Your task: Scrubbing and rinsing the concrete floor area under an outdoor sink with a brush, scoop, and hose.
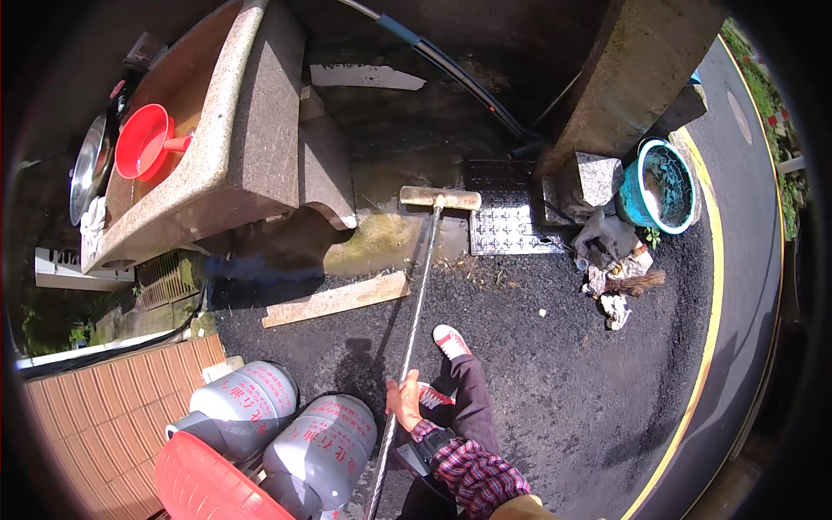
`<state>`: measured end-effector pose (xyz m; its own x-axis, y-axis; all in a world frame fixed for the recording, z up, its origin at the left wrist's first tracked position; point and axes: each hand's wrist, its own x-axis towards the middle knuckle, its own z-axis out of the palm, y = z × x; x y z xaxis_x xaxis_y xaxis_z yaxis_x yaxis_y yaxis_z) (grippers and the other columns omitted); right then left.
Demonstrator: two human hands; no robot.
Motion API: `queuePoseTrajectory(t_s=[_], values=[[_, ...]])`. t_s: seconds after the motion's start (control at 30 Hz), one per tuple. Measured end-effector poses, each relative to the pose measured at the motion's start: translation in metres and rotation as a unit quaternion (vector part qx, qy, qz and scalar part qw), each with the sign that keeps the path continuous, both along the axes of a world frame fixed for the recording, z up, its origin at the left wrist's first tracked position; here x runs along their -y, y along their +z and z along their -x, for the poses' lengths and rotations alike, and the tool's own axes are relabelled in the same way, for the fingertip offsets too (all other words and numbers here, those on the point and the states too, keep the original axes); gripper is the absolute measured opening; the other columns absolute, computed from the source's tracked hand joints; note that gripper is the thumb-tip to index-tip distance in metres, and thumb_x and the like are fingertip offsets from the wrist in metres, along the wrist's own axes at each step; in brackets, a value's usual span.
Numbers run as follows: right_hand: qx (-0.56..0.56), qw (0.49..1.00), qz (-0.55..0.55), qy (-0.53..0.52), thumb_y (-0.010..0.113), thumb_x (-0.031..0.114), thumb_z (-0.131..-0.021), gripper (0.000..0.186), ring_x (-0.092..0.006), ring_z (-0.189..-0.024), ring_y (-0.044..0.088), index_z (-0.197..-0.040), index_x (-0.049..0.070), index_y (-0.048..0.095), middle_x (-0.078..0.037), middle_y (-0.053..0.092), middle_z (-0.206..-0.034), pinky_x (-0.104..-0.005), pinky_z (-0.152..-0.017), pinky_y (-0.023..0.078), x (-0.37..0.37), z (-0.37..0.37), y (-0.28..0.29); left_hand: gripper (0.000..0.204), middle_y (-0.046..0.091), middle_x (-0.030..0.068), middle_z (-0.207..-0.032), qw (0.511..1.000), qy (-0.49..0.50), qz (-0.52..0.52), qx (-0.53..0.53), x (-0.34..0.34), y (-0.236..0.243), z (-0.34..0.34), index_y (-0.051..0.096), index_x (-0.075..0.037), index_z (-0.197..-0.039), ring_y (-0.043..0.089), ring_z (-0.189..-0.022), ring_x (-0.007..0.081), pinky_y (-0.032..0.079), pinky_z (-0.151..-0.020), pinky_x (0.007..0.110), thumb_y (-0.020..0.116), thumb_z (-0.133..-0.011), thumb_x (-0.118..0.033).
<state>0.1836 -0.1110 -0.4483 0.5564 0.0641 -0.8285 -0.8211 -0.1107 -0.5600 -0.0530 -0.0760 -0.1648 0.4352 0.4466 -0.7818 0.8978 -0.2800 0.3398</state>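
My right hand (403,399), below a plaid sleeve, is wrapped round the spiral-striped pole of a long-handled floor brush (425,276). The pole slants from the lower edge up to a pale, T-shaped crosspiece, whose underside is hidden. That crosspiece rests on wet, dirty ground, next to a metal checkered cover plate (511,224). My left hand is out of view. A wooden plank (338,300) lies left of the pole. Red-and-white shoes (451,341) show just right of it.
Two grey gas cylinders (321,451) and a red plastic basin (208,485) stand lower left. A stone sink (260,113) holds a red dipper (143,143). At right are a teal bucket (626,204), crumpled rubbish (615,309) and a concrete pillar (628,78). Another blue-grey pole (459,74) leans behind.
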Motion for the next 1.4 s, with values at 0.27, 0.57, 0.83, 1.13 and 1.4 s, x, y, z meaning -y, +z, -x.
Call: queuePoseTrajectory(t_s=[0.27, 0.57, 0.83, 1.13, 1.4], values=[[-0.017, 0.994, 0.048, 0.095, 0.046, 0.005, -0.071, 0.021, -0.023, -0.037, 0.052, -0.08, -0.002, 0.029, -0.015, 0.049, -0.054, -0.0325, -0.032, 0.043, 0.0, 0.044, -0.028, 0.027, 0.037, -0.0029, -0.049, 0.987, 0.105, -0.01, 0.123, -0.043, -0.111, -0.005, 0.055, -0.002, -0.092, 0.033, -0.044, 0.0055, 0.027, -0.039, 0.023, 0.048, -0.085, -0.027], [-0.004, 0.989, 0.078, 0.124, 0.048, 0.005, -0.071, 0.021, -0.0223, -0.036, 0.051, -0.079, 0.0, 0.029, -0.013, 0.048, -0.05, -0.0315, -0.03, 0.044, 0.037, 0.105, 0.008, 0.028, 0.036, -0.004, -0.048, 0.969, 0.199, 0.015, 0.147, -0.037, -0.085, -0.014, 0.055, -0.001, -0.095, 0.032, -0.042, 0.0045, 0.026, -0.037, 0.022, 0.047, -0.086, -0.027], [0.021, 0.967, 0.087, 0.24, 0.051, 0.007, -0.068, 0.028, -0.0263, -0.042, 0.055, -0.081, -0.008, 0.031, -0.017, 0.053, -0.057, -0.0345, -0.037, 0.046, 0.056, 0.028, -0.012, 0.029, 0.036, -0.0049, -0.047, 0.93, 0.356, 0.076, 0.04, 0.128, -0.035, 0.055, 0.054, 0.0, -0.097, 0.031, -0.041, 0.0036, 0.024, -0.036, 0.021, 0.047, -0.086, -0.026], [0.142, 0.946, 0.148, 0.251, 0.055, 0.01, -0.066, 0.03, -0.0256, -0.045, 0.056, -0.086, -0.003, 0.037, -0.015, 0.054, -0.059, -0.0356, -0.037, 0.044, 0.086, -0.063, -0.086, 0.026, 0.035, -0.0069, -0.048, 0.921, 0.364, 0.137, 0.033, 0.192, -0.054, -0.018, 0.053, -0.004, -0.079, 0.029, -0.04, 0.0012, 0.022, -0.034, 0.019, 0.045, -0.086, -0.029], [0.105, 0.943, 0.129, 0.288, 0.048, 0.005, -0.07, 0.027, -0.0285, -0.041, 0.055, -0.086, -0.01, 0.032, -0.02, 0.054, -0.061, -0.0352, -0.036, 0.046, 0.135, -0.068, -0.063, 0.027, 0.035, -0.0065, -0.05, 0.936, 0.34, 0.019, 0.086, 0.245, -0.034, -0.037, 0.055, -0.002, -0.093, 0.028, -0.042, 0.0013, 0.023, -0.036, 0.019, 0.045, -0.086, -0.026]])
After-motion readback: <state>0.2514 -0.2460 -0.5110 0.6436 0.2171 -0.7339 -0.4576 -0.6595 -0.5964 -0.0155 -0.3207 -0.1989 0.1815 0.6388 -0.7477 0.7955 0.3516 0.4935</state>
